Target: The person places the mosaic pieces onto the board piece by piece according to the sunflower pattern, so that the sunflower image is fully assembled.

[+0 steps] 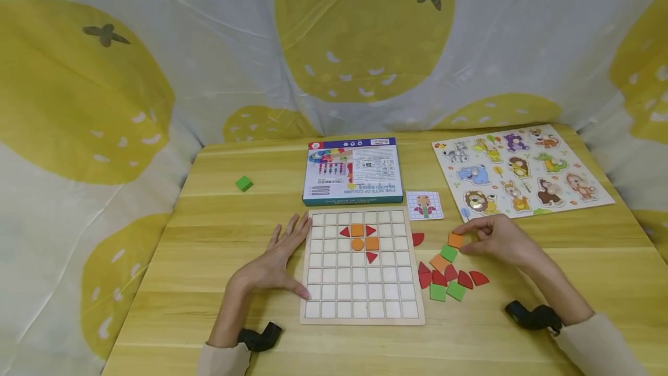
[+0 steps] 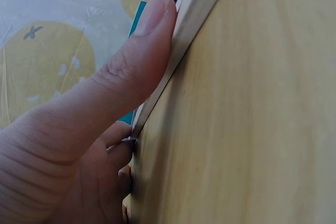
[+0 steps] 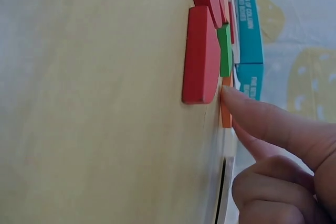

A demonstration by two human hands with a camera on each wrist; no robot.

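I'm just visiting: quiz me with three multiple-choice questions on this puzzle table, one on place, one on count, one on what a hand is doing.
1. Where is the lone green block?
A far left of the table
B on the grid board
C on the animal puzzle

2. How many pieces lie in the grid board?
A two
B six
C ten

3. What is the right hand doing?
A lying flat
B pinching an orange tile
C holding the box

Answers: 1 A, it lies alone left of the box; 2 B, three red, three orange; 3 B, fingertips close on the tile.

Left hand (image 1: 276, 260) flat, fingers spread, right hand (image 1: 496, 239) curled, fingertips pinching
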